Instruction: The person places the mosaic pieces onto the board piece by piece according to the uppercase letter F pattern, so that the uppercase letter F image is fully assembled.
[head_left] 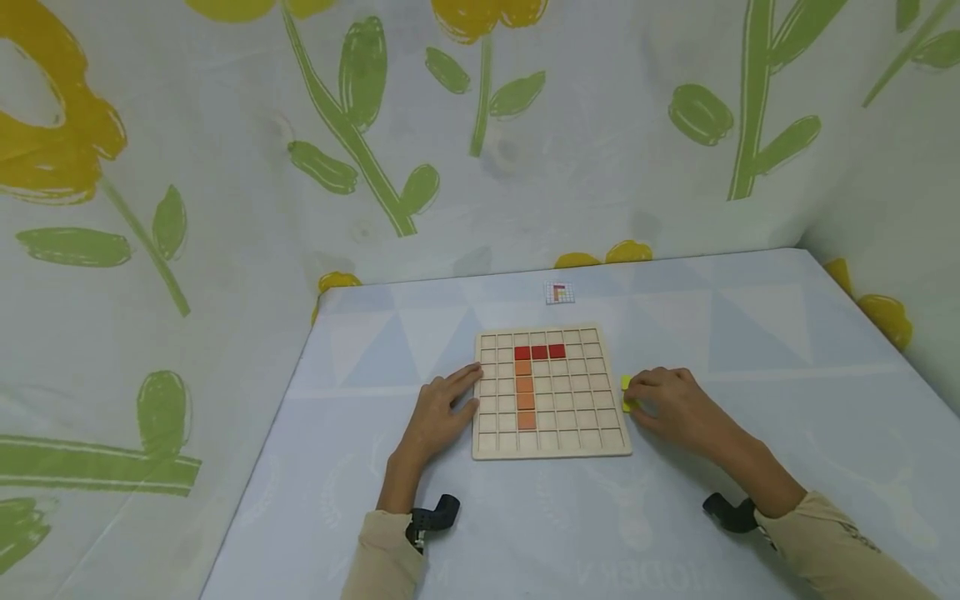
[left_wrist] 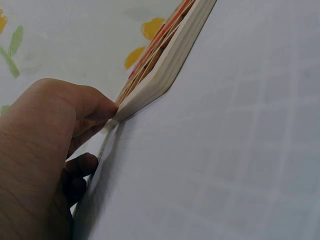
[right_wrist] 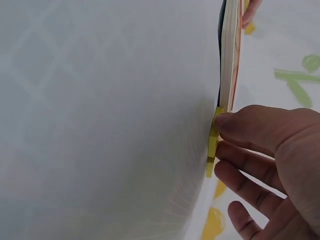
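Nearest: sleeves and wrist-mounted cameras at bottom edge of head view. Left hand flat on table, fingers relaxed against left edge of wooden grid board, steadying it; nothing gripped. Right hand just right of board, fingertips curled onto yellow tiles lying on table, touching board's right edge; pinch looks begun, lift not confirmed. Hands well apart, board between.

Handling, judged: tiles small, thin, stiff, light, probably smooth-faced and apt to slide; best taken by opposite edges between thumb and forefinger. Board rigid, unlikely to flex.

On board: red tiles in a short row, orange tiles in a column below.

Beyond: small pattern card, coloured squares only. Faint lettering on tablecloth near edge, unreadable. Flower-print backdrop.
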